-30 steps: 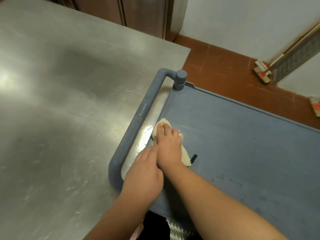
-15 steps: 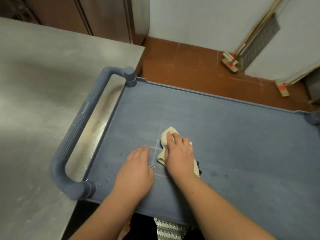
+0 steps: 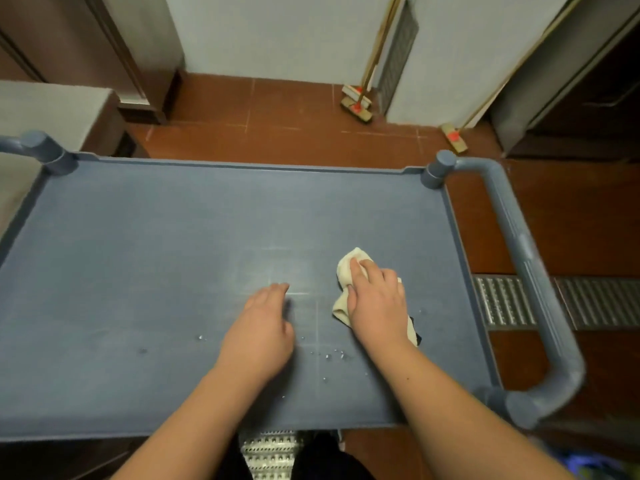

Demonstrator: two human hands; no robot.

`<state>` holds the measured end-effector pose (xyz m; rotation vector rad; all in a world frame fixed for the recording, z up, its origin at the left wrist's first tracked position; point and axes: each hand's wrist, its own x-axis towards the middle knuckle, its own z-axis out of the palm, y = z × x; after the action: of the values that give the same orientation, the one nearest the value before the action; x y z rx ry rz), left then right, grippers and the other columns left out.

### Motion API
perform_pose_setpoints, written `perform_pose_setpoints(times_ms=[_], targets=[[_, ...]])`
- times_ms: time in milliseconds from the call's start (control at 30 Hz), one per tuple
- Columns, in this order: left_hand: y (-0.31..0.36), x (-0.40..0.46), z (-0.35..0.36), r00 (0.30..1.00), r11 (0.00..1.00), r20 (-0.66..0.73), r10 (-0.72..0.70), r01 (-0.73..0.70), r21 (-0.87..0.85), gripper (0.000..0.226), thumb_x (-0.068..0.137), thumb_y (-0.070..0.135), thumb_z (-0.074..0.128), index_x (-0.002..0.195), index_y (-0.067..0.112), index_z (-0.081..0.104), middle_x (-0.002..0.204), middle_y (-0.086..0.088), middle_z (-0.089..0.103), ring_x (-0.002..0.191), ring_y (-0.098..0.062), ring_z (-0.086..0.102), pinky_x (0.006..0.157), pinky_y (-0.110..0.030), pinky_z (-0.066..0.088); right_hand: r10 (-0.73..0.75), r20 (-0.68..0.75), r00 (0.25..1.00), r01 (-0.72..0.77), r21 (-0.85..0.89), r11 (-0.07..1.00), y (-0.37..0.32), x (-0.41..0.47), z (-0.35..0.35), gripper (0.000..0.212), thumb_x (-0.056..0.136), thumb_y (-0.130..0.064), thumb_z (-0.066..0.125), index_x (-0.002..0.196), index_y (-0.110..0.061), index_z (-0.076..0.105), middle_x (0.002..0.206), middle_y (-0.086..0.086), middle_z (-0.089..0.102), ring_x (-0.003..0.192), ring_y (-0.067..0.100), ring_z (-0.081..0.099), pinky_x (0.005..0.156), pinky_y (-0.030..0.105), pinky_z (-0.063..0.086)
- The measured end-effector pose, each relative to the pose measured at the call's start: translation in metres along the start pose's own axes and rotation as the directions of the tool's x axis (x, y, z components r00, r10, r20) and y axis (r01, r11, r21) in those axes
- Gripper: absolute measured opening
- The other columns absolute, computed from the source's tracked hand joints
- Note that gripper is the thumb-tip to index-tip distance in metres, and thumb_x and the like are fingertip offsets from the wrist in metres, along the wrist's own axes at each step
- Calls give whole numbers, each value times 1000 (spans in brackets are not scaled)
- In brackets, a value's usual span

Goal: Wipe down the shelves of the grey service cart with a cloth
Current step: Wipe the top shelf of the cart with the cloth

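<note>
A: Where is the cloth [image 3: 346, 271]?

B: On the top shelf [image 3: 156, 254] of the cart [image 3: 540, 292], right of centre, bunched and cream-coloured, under the right hand [image 3: 375, 299]. The fingers lie fairly flat across it and press it down; whether the thumb curls under a fold, I cannot tell. A dark scrap (perhaps a tag) pokes out by the wrist.

A: And the left hand [image 3: 261, 336]?

B: Palm down on the bare shelf just left of the cloth, apart from it, fingers together and slightly bent, holding nothing.

A: Anything on the shelf itself?

B: Small water drops [image 3: 332, 355] near both wrists and faint pale lines crossing between the hands.

A: Around the cart?

B: A looped handle at the right end, another post at the far left corner. Beyond it, red-brown floor tiles [image 3: 277, 133], 2 brush heads [image 3: 356, 107] resting on the floor by a pale wall, and a metal floor grate [image 3: 588, 301] on the right. A steel table [image 3: 41, 109] sits far left.
</note>
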<state>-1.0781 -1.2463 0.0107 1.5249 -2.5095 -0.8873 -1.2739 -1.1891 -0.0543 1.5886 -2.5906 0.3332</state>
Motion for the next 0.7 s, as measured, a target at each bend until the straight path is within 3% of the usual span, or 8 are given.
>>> perform_pose_setpoints(times_ms=[300, 500, 700], targets=[[87, 18, 48, 988, 991, 90, 121, -126, 45, 60, 81, 11, 44, 140, 12, 39, 145, -7, 44, 136, -23, 37, 113, -35, 31, 237, 29, 971, -234, -76, 969, 127, -20, -37, 49, 87, -26, 64, 135, -22, 56, 136, -1, 56, 104, 29, 49, 85, 43, 43], [87, 13, 44, 986, 988, 83, 143, -147, 46, 60, 82, 12, 44, 142, 13, 38, 147, -6, 41, 139, -22, 33, 114, -35, 30, 291, 14, 957, -291, -27, 956, 124, -27, -38, 47, 87, -19, 64, 134, -21, 57, 137, -1, 54, 104, 28, 46, 90, 43, 42], [24, -6, 17, 996, 996, 51, 76, -78, 34, 59, 82, 10, 44, 140, 11, 39, 143, -7, 45, 134, -22, 38, 112, -31, 29, 319, 43, 947, -317, -55, 947, 84, -21, -29, 42, 91, -20, 60, 133, -15, 57, 135, 8, 55, 104, 34, 48, 94, 47, 40]])
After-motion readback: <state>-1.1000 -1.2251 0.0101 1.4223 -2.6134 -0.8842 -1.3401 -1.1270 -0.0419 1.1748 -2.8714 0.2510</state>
